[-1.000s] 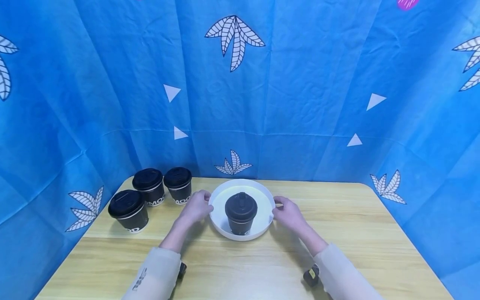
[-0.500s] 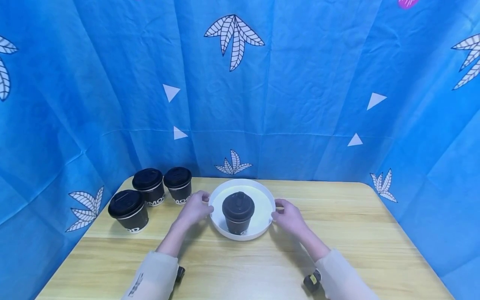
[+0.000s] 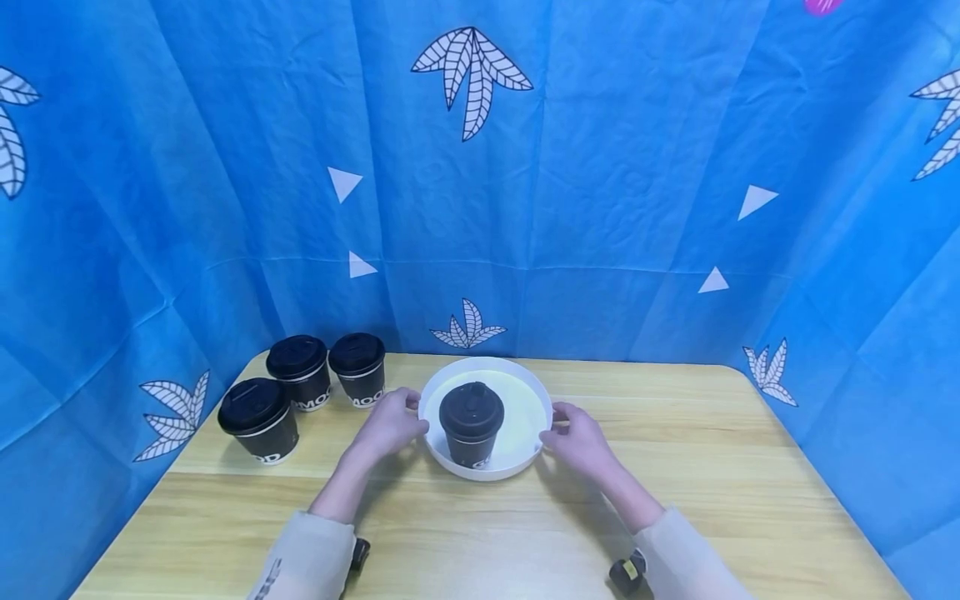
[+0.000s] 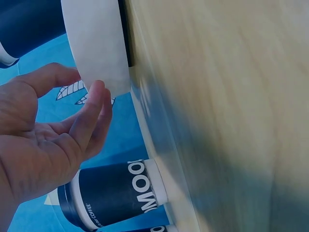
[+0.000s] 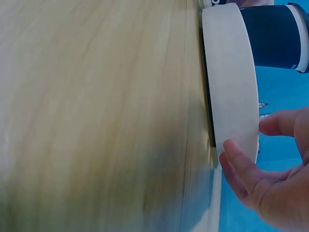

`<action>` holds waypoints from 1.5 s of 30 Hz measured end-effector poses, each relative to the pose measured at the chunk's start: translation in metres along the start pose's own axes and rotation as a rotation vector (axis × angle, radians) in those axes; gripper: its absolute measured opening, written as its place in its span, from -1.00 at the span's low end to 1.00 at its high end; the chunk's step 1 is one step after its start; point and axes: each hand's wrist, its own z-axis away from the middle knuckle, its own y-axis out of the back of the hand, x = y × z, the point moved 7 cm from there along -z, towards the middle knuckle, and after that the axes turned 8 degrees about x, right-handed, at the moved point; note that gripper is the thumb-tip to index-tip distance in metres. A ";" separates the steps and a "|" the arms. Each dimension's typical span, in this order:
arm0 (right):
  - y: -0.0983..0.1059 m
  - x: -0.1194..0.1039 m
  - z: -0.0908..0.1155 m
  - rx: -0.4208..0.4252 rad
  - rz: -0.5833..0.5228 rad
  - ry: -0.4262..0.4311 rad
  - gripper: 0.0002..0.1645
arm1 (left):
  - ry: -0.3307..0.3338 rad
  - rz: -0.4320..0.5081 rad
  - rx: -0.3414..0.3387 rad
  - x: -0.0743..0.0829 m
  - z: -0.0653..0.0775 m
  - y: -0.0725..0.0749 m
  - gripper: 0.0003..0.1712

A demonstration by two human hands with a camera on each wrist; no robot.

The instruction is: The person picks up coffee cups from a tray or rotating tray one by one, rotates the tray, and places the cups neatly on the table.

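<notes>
A round white tray (image 3: 527, 408) with a low wall lies near the back edge of the table. Inside it, left of centre, stands a black paper coffee cup (image 3: 471, 425) with a black lid. My left hand (image 3: 392, 425) pinches the tray's left rim, thumb over the top and fingers against the outer wall. On the opposite side my right hand (image 3: 581, 437) grips the rim in the same way. Both wrist views show the tray's outer wall (image 4: 96, 48) between thumb and fingertips, with a dark strip under it.
To the left of the tray, three more lidded black cups stand on the wooden table (image 3: 480, 533): a front cup (image 3: 258, 421), a back cup (image 3: 300, 372) and a cup near my left hand (image 3: 358, 371). A blue patterned curtain (image 3: 615, 217) hangs behind the table.
The cup in the tray has shifted left and its lettering has turned more into view, as the tray turns a little. Both hands stay at the rim, the right one slightly lower.
</notes>
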 end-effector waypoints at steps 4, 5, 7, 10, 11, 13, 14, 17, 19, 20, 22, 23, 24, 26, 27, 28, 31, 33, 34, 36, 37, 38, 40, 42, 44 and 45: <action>0.001 0.002 -0.003 0.003 0.009 0.002 -0.24 | 0.000 0.002 0.004 0.000 -0.002 -0.001 -0.33; 0.001 0.003 -0.004 0.009 0.007 0.000 -0.24 | 0.000 0.003 0.003 0.000 -0.002 -0.001 -0.33; 0.001 0.004 -0.008 0.018 0.001 0.001 -0.25 | -0.005 -0.002 -0.001 0.000 -0.004 -0.001 -0.34; 0.002 0.005 -0.014 0.028 -0.007 0.012 -0.28 | -0.010 -0.003 -0.008 0.001 -0.006 -0.002 -0.34; 0.002 0.005 -0.015 0.028 -0.008 0.014 -0.28 | -0.011 -0.002 -0.008 0.001 -0.006 -0.002 -0.34; 0.001 0.006 -0.018 0.022 -0.009 0.017 -0.29 | -0.016 0.000 -0.007 0.002 -0.008 -0.002 -0.36; 0.001 0.006 -0.019 0.019 -0.009 0.018 -0.29 | -0.017 0.002 -0.005 0.002 -0.009 -0.002 -0.36; 0.001 0.007 -0.021 0.012 -0.009 0.009 -0.28 | -0.021 0.004 -0.003 0.003 -0.012 -0.003 -0.38; 0.000 0.007 -0.022 0.008 -0.005 0.007 -0.28 | -0.029 0.005 -0.004 0.004 -0.015 -0.002 -0.39; 0.001 0.007 -0.022 0.009 -0.003 0.007 -0.28 | -0.033 0.007 -0.005 0.005 -0.016 -0.002 -0.39; 0.000 0.006 -0.021 0.008 0.004 0.008 -0.29 | -0.042 0.009 -0.004 0.005 -0.018 -0.002 -0.39; 0.000 0.006 -0.021 0.006 0.005 0.009 -0.29 | -0.050 0.006 -0.002 0.005 -0.019 -0.002 -0.39; -0.001 0.006 -0.021 0.005 0.006 0.011 -0.30 | -0.055 0.003 -0.001 0.005 -0.020 -0.002 -0.40; -0.002 0.006 -0.019 0.000 0.006 0.014 -0.32 | -0.059 -0.001 0.005 0.003 -0.022 -0.002 -0.42; -0.002 0.006 -0.019 -0.003 0.005 0.016 -0.33 | -0.062 -0.006 0.008 0.003 -0.023 -0.001 -0.43; -0.003 0.006 -0.018 -0.008 0.002 0.018 -0.33 | -0.067 -0.010 0.010 0.002 -0.024 -0.001 -0.44; -0.003 0.006 -0.016 -0.011 -0.003 0.025 -0.33 | -0.060 0.002 0.016 0.002 -0.023 -0.001 -0.47; -0.003 0.007 -0.014 -0.012 -0.004 0.024 -0.33 | -0.054 0.018 0.013 0.002 -0.020 0.000 -0.48; -0.002 0.007 -0.014 -0.013 -0.003 0.025 -0.33 | -0.051 0.028 0.011 0.002 -0.018 0.000 -0.48; -0.002 0.007 -0.012 -0.013 -0.010 0.026 -0.32 | -0.045 0.048 0.006 0.001 -0.015 0.001 -0.48; -0.002 0.007 -0.011 -0.014 -0.010 0.025 -0.32 | -0.046 0.055 0.003 0.001 -0.014 0.001 -0.48; -0.002 0.006 -0.010 -0.017 -0.010 0.028 -0.30 | -0.043 0.061 0.000 0.000 -0.013 0.001 -0.49; -0.001 0.006 -0.008 -0.018 -0.012 0.032 -0.28 | -0.045 0.067 -0.010 -0.002 -0.011 0.001 -0.50; -0.001 0.006 -0.006 -0.017 -0.015 0.026 -0.26 | -0.050 0.064 -0.018 -0.003 -0.010 0.001 -0.51; -0.001 0.006 -0.005 -0.017 -0.012 0.026 -0.24 | -0.054 0.061 -0.026 -0.005 -0.009 0.000 -0.51; -0.002 0.007 -0.005 -0.013 -0.009 0.022 -0.24 | -0.059 0.060 -0.027 -0.005 -0.009 0.000 -0.51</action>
